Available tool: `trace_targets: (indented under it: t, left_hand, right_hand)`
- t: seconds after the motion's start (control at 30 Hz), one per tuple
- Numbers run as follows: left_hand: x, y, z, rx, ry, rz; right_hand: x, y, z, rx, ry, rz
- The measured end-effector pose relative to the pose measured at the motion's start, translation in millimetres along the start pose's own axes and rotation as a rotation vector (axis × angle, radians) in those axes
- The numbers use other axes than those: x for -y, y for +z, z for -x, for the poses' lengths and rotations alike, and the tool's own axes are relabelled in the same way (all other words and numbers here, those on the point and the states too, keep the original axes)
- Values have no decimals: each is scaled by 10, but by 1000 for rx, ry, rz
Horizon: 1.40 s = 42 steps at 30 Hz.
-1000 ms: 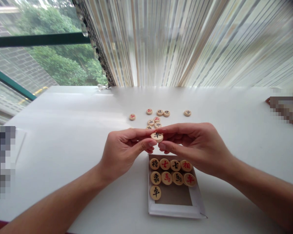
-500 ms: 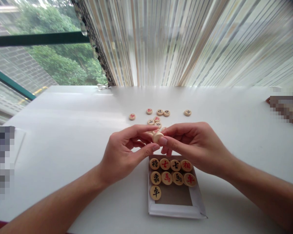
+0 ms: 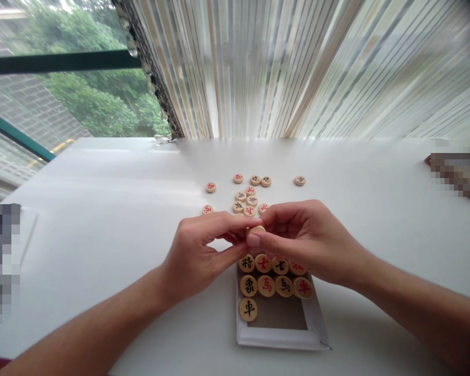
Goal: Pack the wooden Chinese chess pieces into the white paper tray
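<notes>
Between my two hands is a round wooden piece, its marked face not visible. My right hand pinches it between thumb and fingers. The fingers of my left hand are closed round its left side. Just below them lies a white open box with several wooden pieces in rows, among them a black-marked piece alone in the third row. My right hand covers part of the top row. Beyond my hands, several loose pieces with red or black characters lie on the white table.
The white table reaches back to a striped curtain and a window at the left. Blurred-out objects sit at the far left and far right edges.
Both hands have come slightly lower and nearer the box with the piece. My left fingers have closed in more. More loose pieces show beyond my hands.
</notes>
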State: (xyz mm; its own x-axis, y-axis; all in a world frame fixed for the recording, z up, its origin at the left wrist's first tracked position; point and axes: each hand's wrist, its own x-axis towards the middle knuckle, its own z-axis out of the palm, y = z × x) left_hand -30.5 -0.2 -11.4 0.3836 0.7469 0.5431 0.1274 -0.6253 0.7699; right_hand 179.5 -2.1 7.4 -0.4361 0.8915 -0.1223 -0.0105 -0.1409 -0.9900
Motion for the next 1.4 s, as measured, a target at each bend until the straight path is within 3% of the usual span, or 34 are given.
trace_targets:
  t: [0.2,0.57,0.9,1.17,1.4]
  left_hand:
    - [10,-16,2,16,-33,1]
    - [11,-29,5,-20,-178,221]
    - [22,-23,8,-22,-121,99]
    - [24,-30,25,-11,35,-46]
    - [18,-22,25,-16,7,-24]
  right_hand:
    - [43,-9,-12,32,-10,14]
    - [82,-36,-11,97,14,-70]
    - [43,-7,-4,112,94,-153]
    - [-19,28,-5,52,82,-80]
    - [17,-1,-7,80,21,-47]
